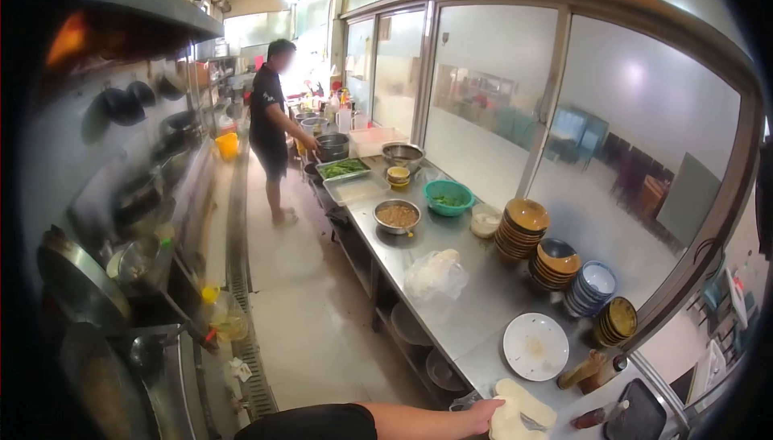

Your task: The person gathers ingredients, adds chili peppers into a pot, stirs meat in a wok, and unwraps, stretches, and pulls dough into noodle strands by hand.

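Note:
From the bottom edge a bare forearm with a black sleeve stretches to the right; I take it as my left arm. My left hand is at the near end of the steel counter, its fingers closed on the edge of a cream-coloured flat piece. A second pale flat piece lies against it, with clear plastic beside them. Whether they are dough or flatbread I cannot tell. Just beyond the hand is a white plate with brown residue. My right hand is out of view.
On the steel counter stand stacked bowls, a white plastic bag, a steel bowl of brown food and a green basin. Bottles stand right. Another person works farther along. Woks and stoves line the left.

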`<move>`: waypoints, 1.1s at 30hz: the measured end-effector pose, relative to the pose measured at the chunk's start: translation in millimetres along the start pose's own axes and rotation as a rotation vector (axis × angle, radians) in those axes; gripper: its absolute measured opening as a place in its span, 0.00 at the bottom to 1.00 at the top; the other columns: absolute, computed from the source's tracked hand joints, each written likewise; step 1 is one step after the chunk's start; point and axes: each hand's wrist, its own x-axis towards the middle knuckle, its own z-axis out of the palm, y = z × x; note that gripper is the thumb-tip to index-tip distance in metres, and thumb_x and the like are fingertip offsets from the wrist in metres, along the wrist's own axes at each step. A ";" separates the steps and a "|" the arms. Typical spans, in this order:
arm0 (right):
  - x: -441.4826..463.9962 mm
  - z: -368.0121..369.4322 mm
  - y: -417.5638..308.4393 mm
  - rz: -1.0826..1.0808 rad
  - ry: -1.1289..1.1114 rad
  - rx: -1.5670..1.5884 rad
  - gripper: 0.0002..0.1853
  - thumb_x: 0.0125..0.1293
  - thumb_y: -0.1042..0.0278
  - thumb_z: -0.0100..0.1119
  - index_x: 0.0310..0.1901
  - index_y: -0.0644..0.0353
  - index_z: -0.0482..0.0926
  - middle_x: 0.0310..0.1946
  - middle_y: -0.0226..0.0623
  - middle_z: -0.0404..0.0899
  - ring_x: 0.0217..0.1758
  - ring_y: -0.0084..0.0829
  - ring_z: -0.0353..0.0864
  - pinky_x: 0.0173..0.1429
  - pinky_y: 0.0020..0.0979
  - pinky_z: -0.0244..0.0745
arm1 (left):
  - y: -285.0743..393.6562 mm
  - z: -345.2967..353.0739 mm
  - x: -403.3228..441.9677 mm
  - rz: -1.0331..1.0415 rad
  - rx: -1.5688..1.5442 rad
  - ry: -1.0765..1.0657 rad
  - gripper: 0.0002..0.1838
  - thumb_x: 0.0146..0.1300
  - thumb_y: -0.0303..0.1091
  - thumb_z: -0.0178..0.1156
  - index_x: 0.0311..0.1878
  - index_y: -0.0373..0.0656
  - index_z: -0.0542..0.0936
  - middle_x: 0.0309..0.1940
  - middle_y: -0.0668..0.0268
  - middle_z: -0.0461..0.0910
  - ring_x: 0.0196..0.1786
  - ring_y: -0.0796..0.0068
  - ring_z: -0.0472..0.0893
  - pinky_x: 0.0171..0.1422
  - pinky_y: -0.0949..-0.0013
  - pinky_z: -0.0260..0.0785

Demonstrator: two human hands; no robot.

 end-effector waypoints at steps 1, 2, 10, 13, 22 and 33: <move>-2.0 3.2 -0.8 0.049 -0.010 0.094 0.22 0.71 0.66 0.36 0.62 0.68 0.64 0.62 0.49 0.68 0.64 0.47 0.67 0.67 0.49 0.62 | 1.0 0.3 0.1 0.004 0.022 0.043 0.20 0.68 0.34 0.51 0.59 0.33 0.69 0.54 0.55 0.76 0.55 0.60 0.77 0.62 0.59 0.69; -3.4 2.4 -1.6 0.050 -0.001 0.089 0.22 0.71 0.66 0.36 0.62 0.68 0.64 0.62 0.49 0.68 0.64 0.47 0.67 0.67 0.49 0.62 | 0.2 -0.2 -0.4 -0.001 0.014 0.049 0.20 0.68 0.34 0.51 0.59 0.33 0.69 0.54 0.55 0.76 0.55 0.60 0.77 0.62 0.59 0.69; 5.0 -10.5 -2.0 -0.058 0.020 -0.042 0.23 0.71 0.64 0.35 0.62 0.69 0.64 0.62 0.49 0.67 0.65 0.47 0.65 0.70 0.50 0.58 | -1.6 -8.0 14.3 -0.013 -0.007 0.043 0.19 0.68 0.34 0.51 0.57 0.33 0.69 0.54 0.55 0.76 0.55 0.60 0.77 0.62 0.59 0.69; -1.9 -5.3 1.6 -0.054 0.003 -0.036 0.23 0.71 0.65 0.36 0.62 0.69 0.64 0.63 0.49 0.67 0.66 0.47 0.64 0.70 0.50 0.58 | -1.7 -7.3 10.2 -0.019 0.000 0.017 0.19 0.68 0.35 0.50 0.58 0.33 0.69 0.54 0.55 0.76 0.55 0.60 0.77 0.62 0.59 0.69; -6.9 0.6 2.5 -0.054 0.085 -0.026 0.23 0.70 0.65 0.37 0.63 0.68 0.64 0.63 0.49 0.67 0.66 0.47 0.64 0.70 0.50 0.58 | -0.4 -0.7 -3.7 -0.035 0.003 0.042 0.20 0.69 0.36 0.48 0.59 0.34 0.68 0.55 0.55 0.75 0.56 0.59 0.76 0.63 0.59 0.68; -32.0 43.6 1.9 -0.111 0.055 -0.017 0.23 0.73 0.66 0.31 0.64 0.68 0.62 0.65 0.48 0.64 0.68 0.45 0.62 0.71 0.48 0.56 | 13.5 14.6 -10.1 0.011 -0.060 0.025 0.21 0.71 0.34 0.47 0.61 0.30 0.65 0.59 0.51 0.71 0.61 0.56 0.72 0.67 0.55 0.64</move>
